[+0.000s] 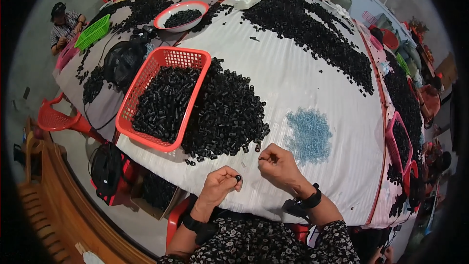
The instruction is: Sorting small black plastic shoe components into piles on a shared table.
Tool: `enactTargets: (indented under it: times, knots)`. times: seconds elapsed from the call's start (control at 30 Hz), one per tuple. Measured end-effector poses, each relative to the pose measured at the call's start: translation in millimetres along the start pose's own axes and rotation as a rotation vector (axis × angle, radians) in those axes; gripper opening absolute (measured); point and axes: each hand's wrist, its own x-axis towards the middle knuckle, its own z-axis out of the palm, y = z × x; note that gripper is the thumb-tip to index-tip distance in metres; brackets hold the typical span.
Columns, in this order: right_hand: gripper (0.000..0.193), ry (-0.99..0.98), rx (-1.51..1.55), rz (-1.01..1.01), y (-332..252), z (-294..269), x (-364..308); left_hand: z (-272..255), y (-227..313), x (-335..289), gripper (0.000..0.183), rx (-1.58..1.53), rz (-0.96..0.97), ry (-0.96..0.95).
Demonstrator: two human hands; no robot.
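Near the table's front edge, my left hand (221, 186) pinches a small black cylindrical cap (238, 178) between thumb and fingers. My right hand (278, 165) is held just to its right, fingers curled into a pinch; whatever lies in them is too small to make out. Ahead of both hands spreads a heap of loose black caps (227, 112). Left of the heap, a red plastic basket (169, 145) holds longer black cylindrical pieces (166, 100). Beyond my right hand lies a patch of small clear bluish pieces (309, 136).
A red-rimmed white basin (161, 23) of dark pieces and a black mesh fan (123, 63) stand at the far left. More black pieces (312, 32) cover the far table. Other people (66, 27) sit around it. A red stool (61, 115) is at the left.
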Motion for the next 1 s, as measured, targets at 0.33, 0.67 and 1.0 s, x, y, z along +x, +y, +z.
enactTargets:
  times: [0.33,0.67,1.0]
  knots:
    - [0.012,-0.167,0.189,-0.058,-2.3,3.0,-16.9,2.0,0.9,-2.5,0.012,0.102,0.024,-0.011]
    - [0.013,-0.262,0.303,0.045,-5.2,8.7,-30.4,3.7,-2.4,-2.5,0.011,0.055,0.029,-0.026]
    - [0.017,-0.175,0.113,-0.086,-4.1,13.8,-31.1,13.5,-6.2,-3.6,0.013,0.133,0.016,0.055]
